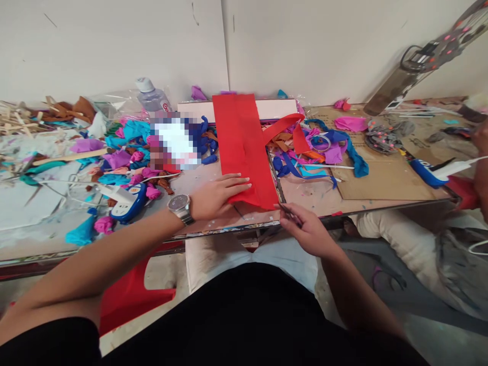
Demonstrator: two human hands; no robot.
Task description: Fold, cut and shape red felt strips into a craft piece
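A long sheet of red cloth or crepe paper [244, 147] lies lengthwise across the table, its near end at the front edge. My left hand [215, 195], wearing a wristwatch, rests flat on the sheet's lower left with its fingers stretched out. At the lower right corner, my right hand [303, 229] is closed around a thin dark blade-like tool [288, 212]; its tip meets the red edge. Whether it is a pair of scissors or a knife I cannot make out. A loose red strip [285, 128] curls out to the right of the sheet.
Crumpled coloured scraps [124, 157] and a blue power strip [129, 203] are on the left. A water bottle [152, 96] stands behind. To the right are more scraps, a roll of tape [321, 143], cardboard [381, 178] and another person's hand [481, 137].
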